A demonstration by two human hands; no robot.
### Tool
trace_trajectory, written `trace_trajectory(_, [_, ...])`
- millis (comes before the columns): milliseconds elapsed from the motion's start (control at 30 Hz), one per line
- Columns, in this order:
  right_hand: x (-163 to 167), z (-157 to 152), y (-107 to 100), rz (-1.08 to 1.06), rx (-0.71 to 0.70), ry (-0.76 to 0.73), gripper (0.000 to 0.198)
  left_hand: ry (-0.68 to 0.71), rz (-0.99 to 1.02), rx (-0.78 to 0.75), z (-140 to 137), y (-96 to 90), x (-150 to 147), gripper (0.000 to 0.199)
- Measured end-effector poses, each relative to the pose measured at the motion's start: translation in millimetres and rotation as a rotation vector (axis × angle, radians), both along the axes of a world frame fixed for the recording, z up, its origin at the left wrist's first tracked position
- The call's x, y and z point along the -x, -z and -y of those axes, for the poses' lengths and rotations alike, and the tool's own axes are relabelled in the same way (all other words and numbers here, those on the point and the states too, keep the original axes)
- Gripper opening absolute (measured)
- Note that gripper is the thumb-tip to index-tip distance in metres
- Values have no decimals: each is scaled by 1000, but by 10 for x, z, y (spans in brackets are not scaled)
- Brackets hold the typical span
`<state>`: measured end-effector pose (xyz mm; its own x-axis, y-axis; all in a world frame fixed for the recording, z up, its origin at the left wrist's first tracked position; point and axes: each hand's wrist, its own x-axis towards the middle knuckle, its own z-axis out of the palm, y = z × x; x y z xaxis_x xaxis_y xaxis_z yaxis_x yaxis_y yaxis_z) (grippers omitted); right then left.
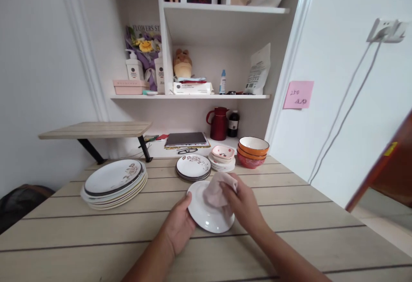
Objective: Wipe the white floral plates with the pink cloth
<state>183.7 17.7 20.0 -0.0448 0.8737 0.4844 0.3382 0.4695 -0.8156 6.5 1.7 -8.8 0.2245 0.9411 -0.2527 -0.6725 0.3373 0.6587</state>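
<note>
A small white plate (209,219) is tilted up off the table in front of me. My left hand (180,222) grips its left rim, thumb on the upper face and fingers underneath. Bunched in my right hand (241,200) is a pale pink cloth (215,189), pressed against the plate's upper right part. The cloth covers that part of the plate and hides some of my right fingertips. Just beyond the plate stands a stack of flower-patterned plates with dark rims (193,166).
Large plates (112,179) are stacked at the left, near a raised wooden shelf (96,130). Small pink-patterned dishes (222,153) sit on white saucers (222,166) beside stacked orange and red bowls (253,150). Behind are a laptop (186,138), glasses (187,150) and a red jug (219,124).
</note>
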Motion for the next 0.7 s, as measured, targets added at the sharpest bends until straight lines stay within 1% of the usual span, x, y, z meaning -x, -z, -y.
trace_trajectory(67, [-83,-74,15,116,-163,82,29,-10,10,32,-3,-13,-5,51])
trace_trajectory(133, [-79,-103,71,252,-255,117,38,-21,21,48,3,-38,-11,49])
trace_trajectory(167, [-47,-102,110,317,-263,99,41,-21,33,46,7,-49,-13,48])
trace_trajectory(233, [51,-73,190,412,-225,1,41,-10,73,35,10,-59,-13,46])
trace_trajectory(333, [191,14,231,428,-146,-165,37,4,124,30,-3,-32,2,44])
trace_trajectory(433, [233,126,108,401,-113,-341,36,12,135,31,-26,23,32,42])
trace_trajectory(500, [205,198,-42,449,-130,-553,36,32,125,48,-34,48,50,42])
trace_trajectory(533, [178,227,-123,474,-141,-641,36,46,116,58,-34,53,54,43])
trace_trajectory(600, [99,259,-277,542,-116,-802,41,89,98,78,-28,49,50,45])
trace_trajectory(633, [45,261,-343,557,-98,-846,41,99,81,76,-24,43,43,44])
trace_trajectory(700, [-87,238,-441,586,-22,-865,40,65,31,36,-19,29,24,37])
